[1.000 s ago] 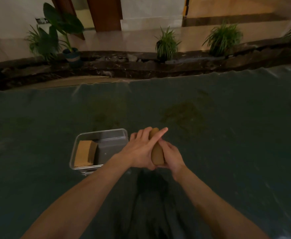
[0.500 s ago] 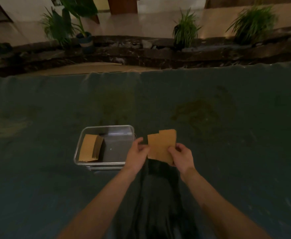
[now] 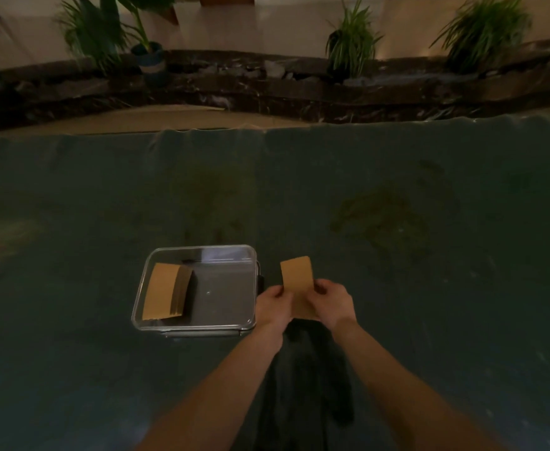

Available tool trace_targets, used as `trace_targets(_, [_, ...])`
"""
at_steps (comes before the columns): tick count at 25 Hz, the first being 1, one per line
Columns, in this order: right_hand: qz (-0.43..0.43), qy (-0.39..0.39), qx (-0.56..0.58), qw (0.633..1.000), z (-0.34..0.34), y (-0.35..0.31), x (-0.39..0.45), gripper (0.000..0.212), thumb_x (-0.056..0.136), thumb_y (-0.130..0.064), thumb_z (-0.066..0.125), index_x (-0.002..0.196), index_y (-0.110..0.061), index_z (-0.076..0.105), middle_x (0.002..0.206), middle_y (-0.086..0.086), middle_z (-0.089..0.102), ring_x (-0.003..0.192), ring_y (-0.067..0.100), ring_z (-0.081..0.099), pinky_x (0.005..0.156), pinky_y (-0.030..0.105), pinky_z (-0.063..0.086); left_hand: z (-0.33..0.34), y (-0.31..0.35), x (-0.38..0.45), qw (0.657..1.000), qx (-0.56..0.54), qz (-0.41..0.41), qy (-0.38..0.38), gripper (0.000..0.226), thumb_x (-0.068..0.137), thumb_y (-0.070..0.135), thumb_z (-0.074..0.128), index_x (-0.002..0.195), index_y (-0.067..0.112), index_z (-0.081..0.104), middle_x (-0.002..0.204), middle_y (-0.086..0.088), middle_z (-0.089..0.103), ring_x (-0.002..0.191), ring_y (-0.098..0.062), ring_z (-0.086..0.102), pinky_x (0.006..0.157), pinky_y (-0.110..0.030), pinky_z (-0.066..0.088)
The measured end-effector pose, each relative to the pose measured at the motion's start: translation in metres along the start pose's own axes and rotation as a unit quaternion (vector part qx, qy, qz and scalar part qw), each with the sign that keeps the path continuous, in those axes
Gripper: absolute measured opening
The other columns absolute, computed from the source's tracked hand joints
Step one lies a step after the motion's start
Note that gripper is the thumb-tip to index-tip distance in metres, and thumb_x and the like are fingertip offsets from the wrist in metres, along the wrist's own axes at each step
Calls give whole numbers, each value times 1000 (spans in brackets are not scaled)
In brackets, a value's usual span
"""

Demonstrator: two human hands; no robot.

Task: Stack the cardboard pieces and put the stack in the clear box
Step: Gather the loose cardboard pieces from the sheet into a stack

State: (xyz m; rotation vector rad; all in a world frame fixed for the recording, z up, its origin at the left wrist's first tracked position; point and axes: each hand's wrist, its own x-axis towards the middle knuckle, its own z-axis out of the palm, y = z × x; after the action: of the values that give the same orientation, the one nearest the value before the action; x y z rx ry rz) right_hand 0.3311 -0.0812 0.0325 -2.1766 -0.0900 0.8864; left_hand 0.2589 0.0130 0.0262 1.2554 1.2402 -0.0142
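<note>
Head cam, only view we've got. Both forearms reach fwd from the bottom edge, bare, converging toward the middle of the dark green tablecloth [image 3: 397,320].

Left hand [image 3: 272,307] is knuckles-up w/ fingers curled, pinching the left edge of the held cardboard pieces [image 3: 298,281]. Right hand [image 3: 333,304] mirrors it on the right edge, thumb on the near face, fingers wrapped behind. So both are clamped on the same cards, wrists close together, nearly touching. The pieces stand upright-ish, tilted a bit, squared up so they read as one tan rectangle; can't tell how many there are.

They're held just right of the clear box [image 3: 198,323], above the cloth and not inside it. The box sits left of the hands, its near right corner right beside the left wrist. Inside, on the left side, leans another cardboard stack [image 3: 162,291], tilted against the left wall, edges fanned a little.

Bg: potted plants [image 3: 351,43] along a dark stone ledge [image 3: 267,89] past the table's far edge. Lighting's dim tbh.
</note>
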Motion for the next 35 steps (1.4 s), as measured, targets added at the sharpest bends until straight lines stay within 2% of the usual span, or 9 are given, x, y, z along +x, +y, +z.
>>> trace_targets(8, [-4, 44, -107, 993, 21, -10, 32, 22, 98, -26, 54, 98, -10, 69, 100, 12, 70, 86, 27, 68, 82, 47, 59, 11, 5, 47, 958, 266, 74, 74, 26, 102, 30, 49, 105, 15, 70, 106, -8, 71, 81, -13, 56, 71, -27, 42])
trace_targets(12, [-5, 65, -136, 989, 29, 2, 31, 29, 97, -31, 57, 122, -20, 64, 118, 8, 62, 95, 25, 66, 82, 43, 58, 14, -12, 56, 947, 305, 68, 70, 27, 102, 34, 50, 112, 15, 67, 108, -8, 69, 86, -15, 62, 70, -26, 46])
trace_targets(15, [23, 66, -103, 992, 31, 7, 39, 57, 93, -33, 63, 145, -20, 44, 138, 10, 48, 120, 31, 54, 94, 47, 52, 15, -14, 60, 941, 324, 67, 72, 34, 102, 42, 46, 113, 16, 64, 109, -8, 64, 89, -17, 61, 68, -26, 41])
trace_targets(18, [88, 17, -47, 995, 35, 7, 49, 71, 92, -33, 63, 152, -10, 31, 149, 16, 42, 133, 34, 45, 106, 45, 44, 16, -14, 66, 955, 289, 41, 58, 34, 99, 41, 48, 110, 13, 64, 106, -11, 64, 88, -21, 62, 69, -31, 43])
trace_targets(21, [122, -21, -7, 992, 32, 6, 61, 73, 88, -29, 68, 150, -9, 34, 144, 17, 51, 128, 34, 51, 103, 44, 48, 20, -13, 71, 964, 263, 20, 38, 31, 97, 36, 52, 107, 9, 62, 98, -8, 65, 82, -18, 60, 68, -31, 46])
trace_targets(27, [213, -138, 188, 949, 19, 6, 62, 51, 82, -17, 79, 127, -12, 57, 113, 9, 62, 90, 20, 57, 66, 33, 50, 11, -4, 73, 988, 126, -90, -24, 25, 97, 40, 51, 108, 19, 56, 102, -4, 58, 95, -20, 56, 91, -40, 48])
trace_targets(30, [204, -156, 222, 941, 12, 11, 52, 60, 78, -22, 82, 129, -21, 49, 113, 8, 57, 98, 25, 57, 74, 39, 53, 3, -3, 54, 988, 31, -135, -71, 13, 98, 40, 53, 90, 30, 50, 100, -3, 57, 92, -19, 56, 88, -39, 51])
trace_targets(33, [146, -154, 179, 961, 8, 20, 31, 67, 76, -29, 81, 130, -23, 41, 118, 7, 56, 106, 25, 57, 87, 42, 55, -1, -13, 24, 985, -46, -140, -88, 10, 97, 37, 56, 93, 28, 53, 106, -7, 60, 96, -21, 59, 80, -36, 54])
trace_targets(35, [107, -147, 141, 973, 5, 22, 15, 66, 76, -32, 79, 128, -24, 40, 114, 2, 56, 100, 19, 58, 77, 34, 53, -2, -24, 7, 984, -86, -127, -87, 11, 97, 35, 57, 102, 25, 57, 113, -10, 62, 103, -25, 61, 89, -42, 56])
